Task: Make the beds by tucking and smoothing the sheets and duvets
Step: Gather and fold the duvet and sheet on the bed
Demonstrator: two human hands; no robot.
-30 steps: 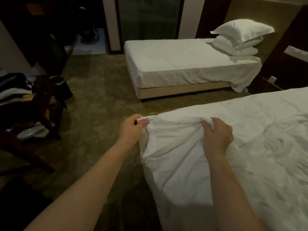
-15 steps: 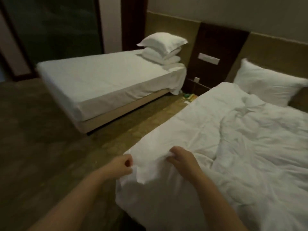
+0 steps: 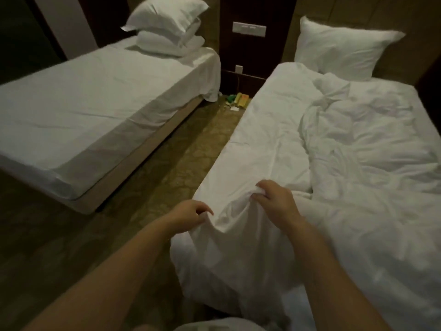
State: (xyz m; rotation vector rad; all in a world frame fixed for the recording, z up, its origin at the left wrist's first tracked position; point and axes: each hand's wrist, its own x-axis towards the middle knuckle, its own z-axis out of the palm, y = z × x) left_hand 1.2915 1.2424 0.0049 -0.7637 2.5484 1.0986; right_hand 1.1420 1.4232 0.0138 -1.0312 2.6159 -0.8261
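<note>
At lower centre the left hand [image 3: 191, 215] is curling its fingers round the hanging edge of the white sheet [image 3: 262, 139] stretching up mid-frame, while the right hand [image 3: 278, 201] is pinching its bunched fold beside the rumpled duvet [image 3: 370, 151].

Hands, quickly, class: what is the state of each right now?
Left hand: closed, holding the sheet edge.
Right hand: closed, pinching a fold of the sheet.
</note>
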